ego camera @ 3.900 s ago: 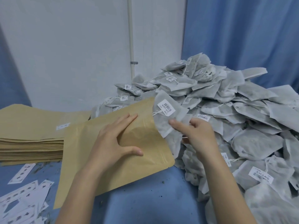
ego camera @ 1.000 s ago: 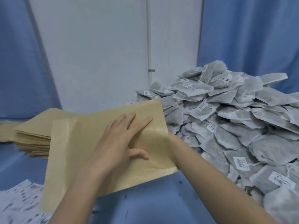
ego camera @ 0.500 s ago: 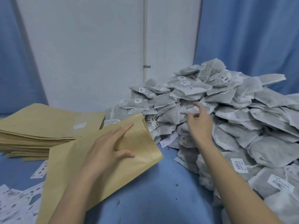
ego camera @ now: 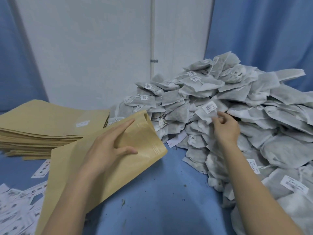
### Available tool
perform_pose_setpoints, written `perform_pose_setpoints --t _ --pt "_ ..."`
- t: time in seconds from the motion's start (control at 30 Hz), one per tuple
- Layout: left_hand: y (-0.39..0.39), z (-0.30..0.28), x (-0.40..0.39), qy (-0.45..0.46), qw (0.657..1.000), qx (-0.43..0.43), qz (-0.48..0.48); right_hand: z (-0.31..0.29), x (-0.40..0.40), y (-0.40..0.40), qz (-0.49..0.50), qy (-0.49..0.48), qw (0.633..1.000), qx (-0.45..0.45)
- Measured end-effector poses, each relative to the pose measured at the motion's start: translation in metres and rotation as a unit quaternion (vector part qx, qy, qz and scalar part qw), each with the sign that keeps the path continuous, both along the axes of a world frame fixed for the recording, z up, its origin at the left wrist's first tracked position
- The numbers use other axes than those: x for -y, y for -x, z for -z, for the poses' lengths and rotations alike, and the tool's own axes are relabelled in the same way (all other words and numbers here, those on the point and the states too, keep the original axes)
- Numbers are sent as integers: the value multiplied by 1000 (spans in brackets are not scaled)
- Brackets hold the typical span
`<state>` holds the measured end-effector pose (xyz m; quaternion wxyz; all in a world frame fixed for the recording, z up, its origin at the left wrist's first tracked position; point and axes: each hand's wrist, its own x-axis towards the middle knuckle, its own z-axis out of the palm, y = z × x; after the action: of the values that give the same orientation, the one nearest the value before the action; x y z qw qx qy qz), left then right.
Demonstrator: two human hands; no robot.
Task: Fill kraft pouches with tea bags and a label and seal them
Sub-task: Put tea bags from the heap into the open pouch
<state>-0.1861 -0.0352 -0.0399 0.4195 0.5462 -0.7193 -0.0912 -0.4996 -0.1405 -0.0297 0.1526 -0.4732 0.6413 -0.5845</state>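
A kraft pouch [ego camera: 142, 141] lies tilted on the blue table, its open mouth facing the tea bag pile. My left hand [ego camera: 108, 146] holds the pouch near the mouth, fingers spread on its upper face and thumb out to the side. To its right, my right hand [ego camera: 223, 126] pinches a grey tea bag [ego camera: 205, 112] with a white barcode tag, lifted slightly from the pile of tea bags [ego camera: 237, 102]. That bag is outside the pouch, about a hand's width right of its mouth.
A stack of flat kraft pouches [ego camera: 42, 126] sits at the left. Loose white labels [ego camera: 17, 206] are scattered at the front left. The blue table top [ego camera: 160, 200] shows between my arms. A white wall and blue curtains stand behind.
My right hand left the pouch mouth, reached into the pile and now pinches a tea bag. My left hand has kept hold of the pouch, which sits lower and more tilted.
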Motion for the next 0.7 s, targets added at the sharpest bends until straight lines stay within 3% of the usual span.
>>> perform_pose_setpoints --t 0.17,0.33,0.5,0.63,0.7 --pt "-3 -1 0 -3 1000 -21 0 15 -22 -2 -95 49 993 49" --pt "1 1 -2 -19 999 -11 26 12 -43 -12 -242 75 964 80" --pt "2 -3 -4 -15 999 -16 40 -3 -56 -25 -371 47 927 -29" --pt "6 -6 -6 -11 998 -14 55 -18 -57 -47 -396 16 897 -193" --pt "11 -7 -7 -11 998 -5 64 -23 -56 -65 -437 -7 877 -199"
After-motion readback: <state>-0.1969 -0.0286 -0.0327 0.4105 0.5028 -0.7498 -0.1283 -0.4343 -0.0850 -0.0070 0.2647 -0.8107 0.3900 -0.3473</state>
